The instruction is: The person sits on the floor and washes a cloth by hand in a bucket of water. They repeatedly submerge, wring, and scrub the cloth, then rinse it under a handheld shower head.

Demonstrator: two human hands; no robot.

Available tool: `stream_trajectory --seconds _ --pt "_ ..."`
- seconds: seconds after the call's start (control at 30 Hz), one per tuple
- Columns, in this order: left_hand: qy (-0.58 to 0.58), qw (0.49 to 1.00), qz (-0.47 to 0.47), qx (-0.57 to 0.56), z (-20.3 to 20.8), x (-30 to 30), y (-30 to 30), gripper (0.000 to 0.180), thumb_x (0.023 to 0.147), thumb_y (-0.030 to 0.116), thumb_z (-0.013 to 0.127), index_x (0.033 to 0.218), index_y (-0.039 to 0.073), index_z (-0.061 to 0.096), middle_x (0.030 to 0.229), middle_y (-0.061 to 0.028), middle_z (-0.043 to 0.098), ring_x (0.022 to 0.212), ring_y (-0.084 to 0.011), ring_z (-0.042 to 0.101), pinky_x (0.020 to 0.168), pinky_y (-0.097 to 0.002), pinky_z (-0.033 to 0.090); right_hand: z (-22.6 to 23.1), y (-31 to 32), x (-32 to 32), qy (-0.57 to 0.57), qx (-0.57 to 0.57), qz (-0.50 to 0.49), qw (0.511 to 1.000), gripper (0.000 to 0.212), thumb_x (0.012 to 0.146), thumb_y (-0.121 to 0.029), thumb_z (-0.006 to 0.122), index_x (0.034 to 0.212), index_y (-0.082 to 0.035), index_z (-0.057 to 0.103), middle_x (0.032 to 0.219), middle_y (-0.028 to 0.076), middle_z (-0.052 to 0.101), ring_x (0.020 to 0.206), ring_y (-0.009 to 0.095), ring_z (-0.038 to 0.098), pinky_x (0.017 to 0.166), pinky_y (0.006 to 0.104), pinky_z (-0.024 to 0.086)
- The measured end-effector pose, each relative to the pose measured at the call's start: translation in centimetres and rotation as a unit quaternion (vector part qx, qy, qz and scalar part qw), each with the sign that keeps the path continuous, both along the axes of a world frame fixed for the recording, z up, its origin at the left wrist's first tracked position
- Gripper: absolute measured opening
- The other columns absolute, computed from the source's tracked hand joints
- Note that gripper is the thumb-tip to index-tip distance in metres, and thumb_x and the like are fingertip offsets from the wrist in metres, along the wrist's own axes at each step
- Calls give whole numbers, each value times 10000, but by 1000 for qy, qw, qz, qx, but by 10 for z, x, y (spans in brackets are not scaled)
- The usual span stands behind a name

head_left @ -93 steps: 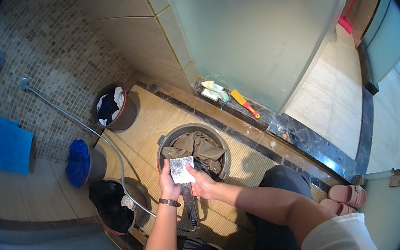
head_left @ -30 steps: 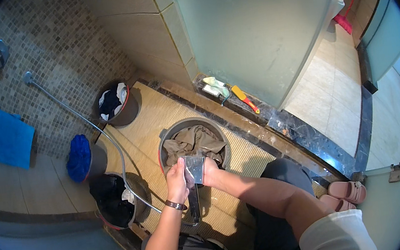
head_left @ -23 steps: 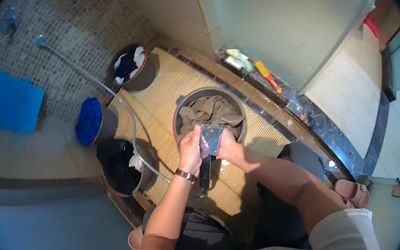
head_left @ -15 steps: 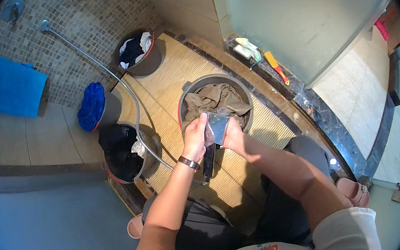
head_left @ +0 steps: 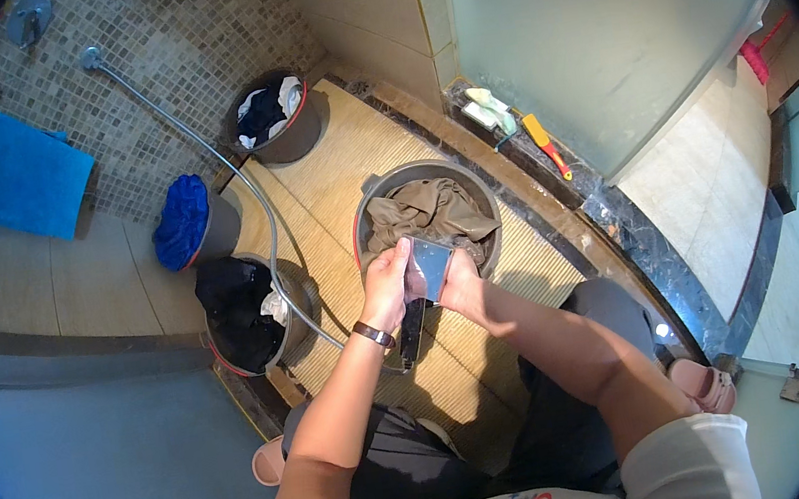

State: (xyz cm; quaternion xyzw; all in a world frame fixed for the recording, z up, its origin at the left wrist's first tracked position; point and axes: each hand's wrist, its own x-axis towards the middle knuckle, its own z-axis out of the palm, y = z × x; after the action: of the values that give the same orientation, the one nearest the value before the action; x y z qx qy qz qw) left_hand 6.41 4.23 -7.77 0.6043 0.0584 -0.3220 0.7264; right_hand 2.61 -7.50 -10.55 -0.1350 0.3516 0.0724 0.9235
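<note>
Both hands meet at the near side of a round grey basin (head_left: 485, 185). My left hand (head_left: 386, 290), with a dark band on its wrist, grips one side of a flat, shiny, dark rectangle that looks like a smartphone (head_left: 431, 267). My right hand (head_left: 459, 283) is closed on the phone's other side, its fingertips partly hidden. Crumpled brown wet cloth (head_left: 427, 212) fills the basin behind the phone. Just below my hands lies a long black shower head (head_left: 413, 333) at the end of a grey hose (head_left: 269, 221).
Three buckets stand to the left: one with dark and white clothes (head_left: 270, 110), one with blue cloth (head_left: 182, 221), one with black clothes (head_left: 237, 306). A yellow-red brush (head_left: 545, 144) lies on the dark stone ledge (head_left: 598, 185) beside the frosted glass panel (head_left: 593, 32).
The whole view has shifted slightly, with the basin and buckets a little lower in it. Both hands keep the same hold on the phone.
</note>
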Motion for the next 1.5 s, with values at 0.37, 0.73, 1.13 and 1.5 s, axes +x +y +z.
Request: stream_trajectory --seconds 0.37,0.73,1.13,1.5 --pt "4 994 88 -60 -13 19 8 324 993 369 558 927 62 636 828 -46 679 673 -158 641 597 -316 548 0 32 -27 -6 -49 102 994 498 1013 -566 290 1101 -162 568 977 79 687 824 221 616 785 358 462" --pt "-52 998 35 24 -8 23 10 255 985 249 583 1045 1 594 931 -80 665 794 -159 638 714 -289 526 4 24 -24 -106 -98 111 983 439 1030 -503 364 1145 -113 531 936 47 666 808 164 631 724 328 499" --pt "-188 932 -122 284 -2 4 15 352 808 151 740 1028 -21 524 793 -84 617 606 -193 601 553 -332 501 16 -11 14 -114 -133 164 971 652 1005 -596 315 1196 -17 548 1066 105 647 947 249 641 807 376 523" --pt "-249 897 -46 363 -13 40 48 329 777 179 761 915 -5 526 717 -151 613 672 -328 623 637 -413 491 -8 -48 70 -2 -827 328 457 727 740 -629 656 1318 -194 578 1393 134 488 1323 376 367 1035 582 316"
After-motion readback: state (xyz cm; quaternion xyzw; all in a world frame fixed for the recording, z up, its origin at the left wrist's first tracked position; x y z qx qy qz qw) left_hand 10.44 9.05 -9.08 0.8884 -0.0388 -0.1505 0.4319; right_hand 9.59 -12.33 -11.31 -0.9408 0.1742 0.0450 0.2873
